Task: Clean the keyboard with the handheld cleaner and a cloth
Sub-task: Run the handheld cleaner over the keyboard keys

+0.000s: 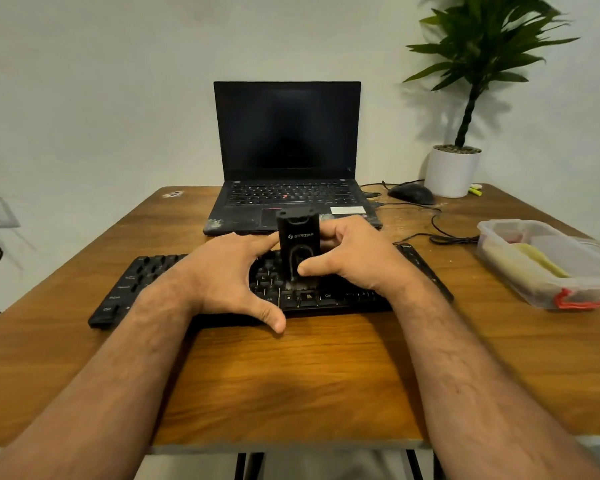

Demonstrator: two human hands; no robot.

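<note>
The black handheld cleaner [297,244] stands upright on the black keyboard [329,296], brush end down on the keys, a pale logo on its face. The right hand [352,252] has its grip pinched on the cleaner; the left hand [227,275] lies spread on the keys, fingertips touching it. Bare wooden surface [291,382] lies open toward the near edge. 1 laptop [288,157], 1 mouse [412,193], 1 plastic box [548,263].

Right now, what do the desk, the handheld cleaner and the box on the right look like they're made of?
Desk: wood or wood-look laminate, with brown grain and a soft sheen; which one is unclear. Handheld cleaner: looks like matte black plastic, with printed lettering and little glare. Box: translucent plastic, since its contents show through cloudy walls, with a red clip.
</note>
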